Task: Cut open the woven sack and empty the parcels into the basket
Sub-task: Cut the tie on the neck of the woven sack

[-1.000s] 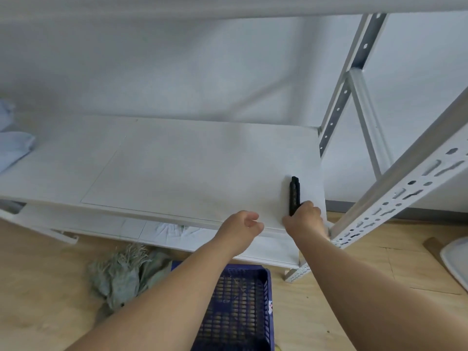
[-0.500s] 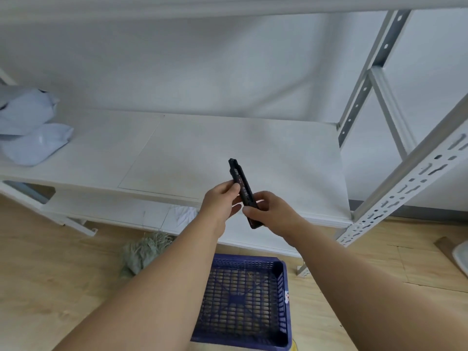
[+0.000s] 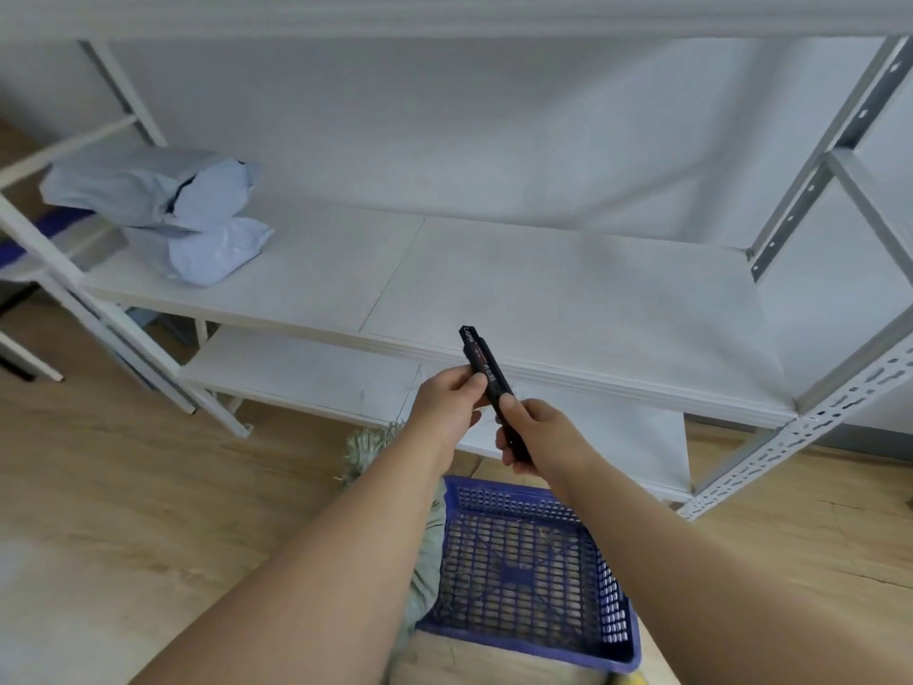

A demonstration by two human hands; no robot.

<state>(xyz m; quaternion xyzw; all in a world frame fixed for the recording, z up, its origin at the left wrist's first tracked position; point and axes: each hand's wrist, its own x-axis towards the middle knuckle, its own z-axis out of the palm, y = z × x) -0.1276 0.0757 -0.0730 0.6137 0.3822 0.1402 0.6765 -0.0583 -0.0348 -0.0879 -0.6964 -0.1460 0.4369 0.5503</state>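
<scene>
Both hands are on a black box cutter (image 3: 486, 383), held up in front of the shelf edge, above the basket. The right hand (image 3: 536, 435) is wrapped round its lower half: fingers curled on the handle, thumb laid along the body, butt end poking out below the fist. The left hand (image 3: 444, 400) pinches the cutter's middle w/ thumb and fingertips, just above the right thumb. The cutter's top third sticks up and left, free of both hands, tilted; can't tell if a blade is out.

The woven sack (image 3: 420, 580), greenish w/ a frayed end, lies on the wood floor, mostly hidden behind the left forearm, touching the basket's left side. A pale bit shows at the bottom edge under the basket. The blue plastic basket (image 3: 531, 561), lattice bottom, sits on the floor directly under the hands, w/ only a few stray fibres inside.

Room: the white shelf board (image 3: 568, 299) is bare across its middle and right; two pale blue poly parcels (image 3: 197, 220) are stacked at its far left end, well apart from the hands. Slotted metal uprights (image 3: 810, 427) are at right, near the basket's right corner; a lower shelf sits behind the hands. Open floor to the left.

Writing: white lettering near the cutter's tip and red print on the body, too small to read.
</scene>
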